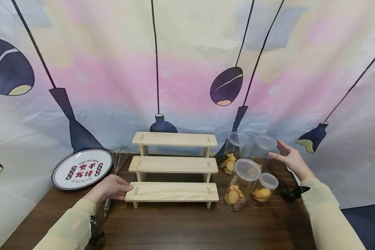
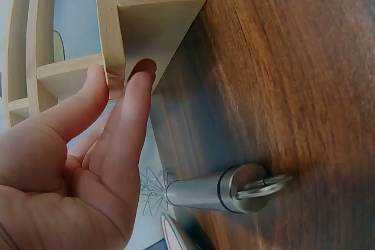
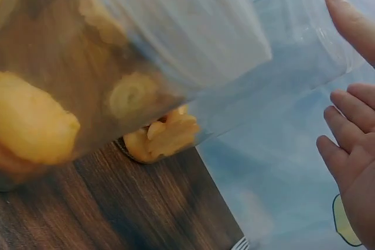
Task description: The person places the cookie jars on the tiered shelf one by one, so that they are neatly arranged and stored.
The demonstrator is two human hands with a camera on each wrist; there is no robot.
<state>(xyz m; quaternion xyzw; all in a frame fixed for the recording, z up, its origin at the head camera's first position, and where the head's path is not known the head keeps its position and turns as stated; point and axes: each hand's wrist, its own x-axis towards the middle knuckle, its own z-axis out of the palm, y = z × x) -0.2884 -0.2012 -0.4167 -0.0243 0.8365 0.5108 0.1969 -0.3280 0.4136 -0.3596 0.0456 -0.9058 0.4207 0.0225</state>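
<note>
A three-tier wooden display stand (image 1: pixel 175 192) stands in the middle of the table. My left hand (image 1: pixel 114 187) pinches the left end of its lowest shelf; in the left wrist view the thumb lies over the board (image 2: pixel 111 33) and the fingers reach beneath it. To the stand's right is a group of clear lidded jars with biscuits. My right hand (image 1: pixel 290 160) is at the back right jar (image 1: pixel 260 151), thumb and fingers spread, fingertips right by its lid. In the right wrist view the fingers are extended beside that jar (image 3: pixel 293 39).
Close to it stand a back left jar (image 1: pixel 235 149), a tall front jar (image 1: pixel 243 184) and a small jar (image 1: pixel 264 191). A metal whisk (image 1: pixel 119 159) and a round plate (image 1: pixel 81 170) lie at the left. Behind the table hangs a printed cloth (image 1: pixel 187 86).
</note>
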